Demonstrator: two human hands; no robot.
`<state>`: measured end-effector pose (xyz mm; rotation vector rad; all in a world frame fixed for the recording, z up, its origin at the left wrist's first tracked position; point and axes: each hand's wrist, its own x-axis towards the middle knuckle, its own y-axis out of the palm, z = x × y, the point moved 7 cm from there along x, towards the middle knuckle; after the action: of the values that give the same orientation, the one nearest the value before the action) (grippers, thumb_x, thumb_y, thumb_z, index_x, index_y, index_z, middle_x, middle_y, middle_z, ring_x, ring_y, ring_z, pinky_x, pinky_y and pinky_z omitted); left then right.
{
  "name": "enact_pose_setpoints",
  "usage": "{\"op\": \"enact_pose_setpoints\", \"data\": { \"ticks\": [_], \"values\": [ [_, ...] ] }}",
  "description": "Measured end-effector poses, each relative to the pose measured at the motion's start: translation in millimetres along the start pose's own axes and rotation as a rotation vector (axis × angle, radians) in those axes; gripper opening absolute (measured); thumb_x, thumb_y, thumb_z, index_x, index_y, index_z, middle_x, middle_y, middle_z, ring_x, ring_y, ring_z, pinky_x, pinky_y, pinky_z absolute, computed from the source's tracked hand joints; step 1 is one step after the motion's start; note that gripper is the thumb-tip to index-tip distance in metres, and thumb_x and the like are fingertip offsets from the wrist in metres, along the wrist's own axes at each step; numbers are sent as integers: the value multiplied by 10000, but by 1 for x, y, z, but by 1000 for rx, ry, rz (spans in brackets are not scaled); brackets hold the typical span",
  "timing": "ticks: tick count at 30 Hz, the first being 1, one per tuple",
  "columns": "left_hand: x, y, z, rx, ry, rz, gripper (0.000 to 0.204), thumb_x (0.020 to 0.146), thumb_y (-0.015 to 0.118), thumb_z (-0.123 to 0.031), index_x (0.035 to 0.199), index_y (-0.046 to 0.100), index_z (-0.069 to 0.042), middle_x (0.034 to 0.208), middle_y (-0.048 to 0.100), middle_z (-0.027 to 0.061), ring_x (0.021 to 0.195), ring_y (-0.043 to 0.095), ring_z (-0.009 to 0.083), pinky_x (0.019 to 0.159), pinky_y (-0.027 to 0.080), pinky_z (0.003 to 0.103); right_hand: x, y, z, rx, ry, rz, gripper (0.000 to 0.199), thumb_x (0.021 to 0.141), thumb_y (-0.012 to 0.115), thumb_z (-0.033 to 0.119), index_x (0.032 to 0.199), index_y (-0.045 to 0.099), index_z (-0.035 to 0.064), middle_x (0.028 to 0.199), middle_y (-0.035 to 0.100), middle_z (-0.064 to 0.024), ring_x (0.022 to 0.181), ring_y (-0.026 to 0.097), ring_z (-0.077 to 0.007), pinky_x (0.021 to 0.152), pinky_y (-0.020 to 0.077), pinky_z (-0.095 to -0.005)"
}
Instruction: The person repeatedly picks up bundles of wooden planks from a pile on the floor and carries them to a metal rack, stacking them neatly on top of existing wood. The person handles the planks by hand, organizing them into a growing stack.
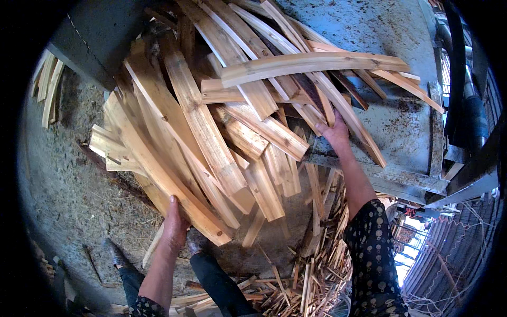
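Observation:
A large heap of sawn wooden boards spreads over the middle, many of them overlapping. My left hand [175, 226] grips the edge of a long, slightly curved board [153, 158] at the heap's near left; its thumb lies on top and the other fingers are hidden underneath. Farther right, my right hand [336, 133] is closed round the near end of a narrow wooden strip [323, 100], close to the metal table's front edge. A thick board [317, 62] rests crosswise over the pile above that hand.
The blue-grey metal table [401, 137] stands at the right, with pipes [471, 105] beyond it. Thin offcuts [311, 282] litter the floor near my legs. More boards [50, 87] stand at the far left, by a grey metal panel [90, 42].

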<state>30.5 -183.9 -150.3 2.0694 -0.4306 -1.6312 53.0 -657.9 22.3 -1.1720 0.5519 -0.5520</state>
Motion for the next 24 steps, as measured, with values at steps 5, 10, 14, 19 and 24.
{"op": "enact_pose_setpoints", "data": {
  "ticks": [5, 10, 14, 19, 24],
  "values": [
    [6, -1, 6, -93, 71, -13, 691, 864, 366, -536, 1338, 226, -53, 1360, 298, 109, 1254, 279, 248, 1020, 223, 418, -22, 25, 3, 132, 380, 396, 334, 652, 722, 216, 875, 603, -4, 737, 609, -59, 627, 567, -158, 586, 472, -281],
    [-1, -16, 8, -76, 28, -67, 732, 853, 369, -557, 1356, 187, -56, 1399, 222, 108, 1285, 208, 262, 1040, 156, 436, -99, 18, 64, 185, 379, 476, 322, 725, 648, 206, 965, 578, 2, 765, 607, -102, 620, 567, -201, 580, 466, -300],
    [-6, -4, 5, -78, -39, -56, 724, 860, 354, -551, 1357, 179, -55, 1397, 223, 115, 1283, 211, 265, 1034, 182, 434, -253, -42, -31, 16, 373, 609, 503, 761, 600, 373, 1127, 500, 43, 1012, 541, -183, 969, 512, -326, 814, 400, -390],
    [-8, 10, -5, -70, 32, 0, 699, 875, 330, -535, 1358, 179, -53, 1393, 224, 119, 1279, 220, 266, 1029, 202, 426, -430, -260, -156, -942, 878, 716, 716, 615, 722, 333, 1198, 417, 51, 1092, 513, -250, 1047, 469, -401, 853, 402, -434],
    [-5, 17, 0, -84, 8, 20, 691, 880, 321, -529, 1357, 179, -51, 1392, 227, 121, 1270, 238, 264, 1024, 221, 411, -392, -226, -171, -742, 417, 581, 722, 639, 709, 282, 1215, 382, -4, 1196, 435, -255, 1140, 394, -389, 953, 333, -420]
  ]
}}
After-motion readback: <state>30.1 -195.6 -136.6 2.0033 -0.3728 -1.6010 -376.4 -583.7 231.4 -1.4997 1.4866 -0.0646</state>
